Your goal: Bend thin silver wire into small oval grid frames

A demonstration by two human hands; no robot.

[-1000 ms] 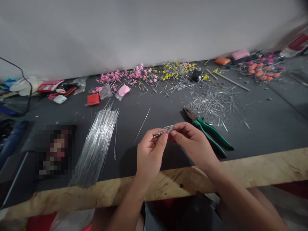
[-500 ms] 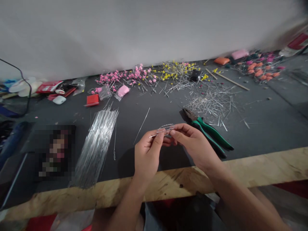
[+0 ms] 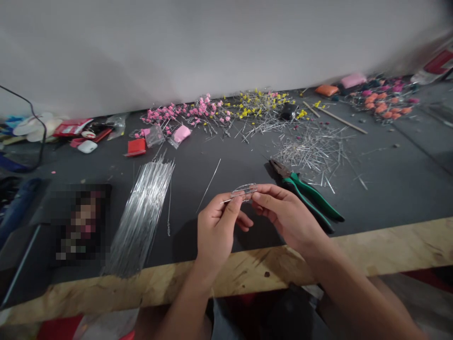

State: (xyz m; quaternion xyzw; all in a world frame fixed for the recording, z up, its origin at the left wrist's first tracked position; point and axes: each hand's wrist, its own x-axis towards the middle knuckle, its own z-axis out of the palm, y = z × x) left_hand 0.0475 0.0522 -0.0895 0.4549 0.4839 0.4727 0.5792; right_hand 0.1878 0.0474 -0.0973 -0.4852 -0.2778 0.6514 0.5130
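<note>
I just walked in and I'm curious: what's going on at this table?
A person holds thin, partly curved silvery metal wire in the left hand and right hand, over a dark grey tabletop. Metal pliers with green handles lie beside the right hand, not held. Left of the hands lies a bundle of long, straight silvery wires. Nearer the wall are wire stems with small pink tips and others with yellow tips.

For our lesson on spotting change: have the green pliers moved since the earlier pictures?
No; the pliers lie at the same spot and angle relative to the wooden table edge.
</note>
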